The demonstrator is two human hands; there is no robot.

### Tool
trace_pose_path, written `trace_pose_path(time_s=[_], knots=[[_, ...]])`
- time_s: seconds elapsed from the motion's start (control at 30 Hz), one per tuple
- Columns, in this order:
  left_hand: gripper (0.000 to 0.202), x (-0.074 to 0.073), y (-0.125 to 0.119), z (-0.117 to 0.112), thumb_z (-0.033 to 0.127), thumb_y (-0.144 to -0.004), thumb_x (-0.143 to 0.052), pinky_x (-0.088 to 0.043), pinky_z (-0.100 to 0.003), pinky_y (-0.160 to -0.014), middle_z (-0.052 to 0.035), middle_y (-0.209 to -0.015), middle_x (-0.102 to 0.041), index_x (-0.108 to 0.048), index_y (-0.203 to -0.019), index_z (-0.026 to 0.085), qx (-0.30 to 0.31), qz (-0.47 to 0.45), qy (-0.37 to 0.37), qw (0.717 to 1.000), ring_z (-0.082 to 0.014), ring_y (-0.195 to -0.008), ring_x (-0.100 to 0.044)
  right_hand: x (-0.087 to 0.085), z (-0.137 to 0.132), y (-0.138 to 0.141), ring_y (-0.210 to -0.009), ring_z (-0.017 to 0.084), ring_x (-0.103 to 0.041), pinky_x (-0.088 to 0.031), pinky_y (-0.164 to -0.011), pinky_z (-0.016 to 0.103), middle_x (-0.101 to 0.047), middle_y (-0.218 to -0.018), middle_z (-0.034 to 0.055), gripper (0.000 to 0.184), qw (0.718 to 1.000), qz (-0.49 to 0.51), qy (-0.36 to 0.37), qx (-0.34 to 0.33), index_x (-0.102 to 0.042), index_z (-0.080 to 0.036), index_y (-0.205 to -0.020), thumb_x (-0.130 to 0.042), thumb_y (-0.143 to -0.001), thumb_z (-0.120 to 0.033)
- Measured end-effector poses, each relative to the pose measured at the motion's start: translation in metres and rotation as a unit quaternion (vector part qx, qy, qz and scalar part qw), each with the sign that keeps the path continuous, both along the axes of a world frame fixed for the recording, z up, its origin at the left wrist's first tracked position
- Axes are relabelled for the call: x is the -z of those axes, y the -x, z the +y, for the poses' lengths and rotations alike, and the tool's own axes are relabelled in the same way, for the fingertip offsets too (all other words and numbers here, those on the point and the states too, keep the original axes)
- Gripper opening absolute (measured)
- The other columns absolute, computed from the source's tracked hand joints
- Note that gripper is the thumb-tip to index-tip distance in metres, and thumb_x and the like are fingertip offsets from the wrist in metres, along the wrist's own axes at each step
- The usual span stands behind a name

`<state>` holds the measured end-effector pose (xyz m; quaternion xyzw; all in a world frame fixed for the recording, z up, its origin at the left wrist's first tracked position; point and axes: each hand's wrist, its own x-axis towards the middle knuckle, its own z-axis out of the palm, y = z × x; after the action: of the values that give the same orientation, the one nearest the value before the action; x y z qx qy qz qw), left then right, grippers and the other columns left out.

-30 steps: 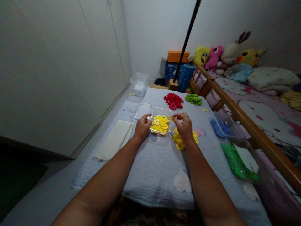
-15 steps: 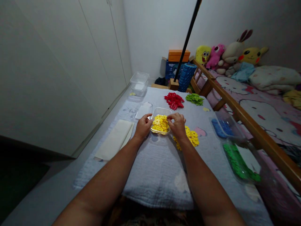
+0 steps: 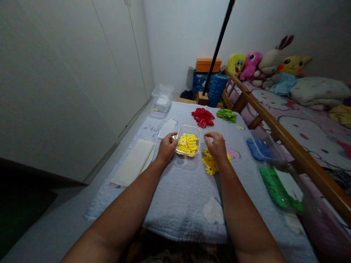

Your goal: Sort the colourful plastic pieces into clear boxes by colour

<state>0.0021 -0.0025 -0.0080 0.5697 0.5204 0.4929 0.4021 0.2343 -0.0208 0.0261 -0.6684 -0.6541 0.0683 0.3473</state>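
A clear plastic container (image 3: 195, 129) full of yellow flower-shaped pieces sits on the grey blanket (image 3: 181, 193). My left hand (image 3: 166, 147) grips its left edge, thumb on the rim. My right hand (image 3: 217, 145) hovers just right of the container, over a loose pile of yellow pieces (image 3: 210, 166). Its thumb and forefinger are curled together in a pinch, and nothing shows between them.
Red pieces (image 3: 203, 117) and light green pieces (image 3: 226, 115) lie in piles farther back. Clear containers of blue pieces (image 3: 259, 148) and green pieces (image 3: 275, 188) sit at the right by the wooden bed rail (image 3: 290, 148). An empty box (image 3: 162, 96), a lid (image 3: 166, 128) and a white pad (image 3: 134, 162) lie left.
My right hand reached over the container half a second ago, then drew back right over the loose yellow pile. My left hand stayed on the container's edge.
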Motion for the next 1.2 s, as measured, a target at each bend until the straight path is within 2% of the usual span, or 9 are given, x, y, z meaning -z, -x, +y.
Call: trace_pose_path(time_s=[0.13,0.27,0.4,0.6,0.73,0.97,1.2], knots=[[0.051,0.000,-0.001,0.000,0.033,-0.077,-0.059,-0.035,-0.025,-0.060,0.0072,-0.060,-0.043,-0.071,-0.122,0.011,-0.002,-0.002,0.003,1.000,-0.0125,-0.057,-0.041,0.007,-0.002,-0.018,-0.110,0.026,-0.062,-0.043,-0.098,0.039,-0.074,-0.113,0.0091,0.022,0.995,-0.057,0.077,0.031,-0.076,-0.022,-0.100,-0.059,-0.090,-0.029],[0.050,0.000,-0.001,0.001,0.034,-0.077,-0.059,-0.034,-0.025,-0.060,0.0069,-0.061,-0.043,-0.071,-0.121,0.011,-0.001,0.000,-0.001,1.000,-0.0125,-0.057,-0.042,0.013,-0.008,-0.027,-0.110,0.029,-0.062,-0.045,-0.092,0.039,-0.071,-0.119,0.0113,0.027,0.972,-0.160,0.161,0.060,-0.077,-0.024,-0.108,-0.067,-0.086,-0.035],[0.050,-0.002,-0.001,0.000,0.033,-0.078,-0.059,-0.035,-0.025,-0.060,0.0071,-0.061,-0.043,-0.070,-0.121,0.010,0.000,0.002,-0.001,1.000,-0.0123,-0.057,-0.042,0.010,-0.015,-0.029,-0.107,0.031,-0.063,-0.045,-0.085,0.038,-0.071,-0.116,0.0128,0.026,0.955,-0.216,0.200,0.040,-0.078,-0.024,-0.109,-0.066,-0.087,-0.033],[0.049,-0.003,-0.001,-0.001,0.033,-0.079,-0.059,-0.035,-0.026,-0.060,0.0070,-0.060,-0.043,-0.071,-0.120,0.010,-0.002,0.009,-0.007,1.000,-0.0126,-0.058,-0.043,0.009,-0.019,-0.026,-0.102,0.028,-0.062,-0.043,-0.082,0.036,-0.071,-0.111,0.0108,0.020,0.952,-0.229,0.201,0.033,-0.078,-0.025,-0.103,-0.064,-0.088,-0.027],[0.049,-0.003,-0.001,-0.001,0.034,-0.079,-0.059,-0.035,-0.026,-0.060,0.0070,-0.060,-0.044,-0.070,-0.121,0.011,0.000,0.010,-0.004,1.000,-0.0127,-0.058,-0.043,0.010,-0.020,-0.021,-0.106,0.028,-0.060,-0.043,-0.083,0.036,-0.070,-0.112,0.0107,0.020,0.955,-0.215,0.199,0.041,-0.078,-0.025,-0.101,-0.061,-0.090,-0.025],[0.050,-0.005,-0.002,-0.003,0.034,-0.079,-0.059,-0.035,-0.026,-0.060,0.0071,-0.061,-0.043,-0.070,-0.121,0.010,0.006,0.009,-0.005,1.000,-0.0123,-0.058,-0.042,0.007,-0.024,-0.018,-0.113,0.031,-0.055,-0.041,-0.087,0.040,-0.067,-0.117,0.0119,0.024,0.953,-0.203,0.223,0.027,-0.075,-0.022,-0.105,-0.061,-0.089,-0.032],[0.053,-0.004,-0.003,-0.003,0.035,-0.078,-0.058,-0.034,-0.026,-0.060,0.0074,-0.061,-0.042,-0.069,-0.123,0.007,0.006,0.005,-0.001,1.000,-0.0121,-0.057,-0.040,0.004,-0.026,-0.017,-0.115,0.031,-0.053,-0.039,-0.090,0.038,-0.065,-0.120,0.0118,0.022,0.954,-0.191,0.230,0.030,-0.074,-0.022,-0.105,-0.058,-0.089,-0.027]])
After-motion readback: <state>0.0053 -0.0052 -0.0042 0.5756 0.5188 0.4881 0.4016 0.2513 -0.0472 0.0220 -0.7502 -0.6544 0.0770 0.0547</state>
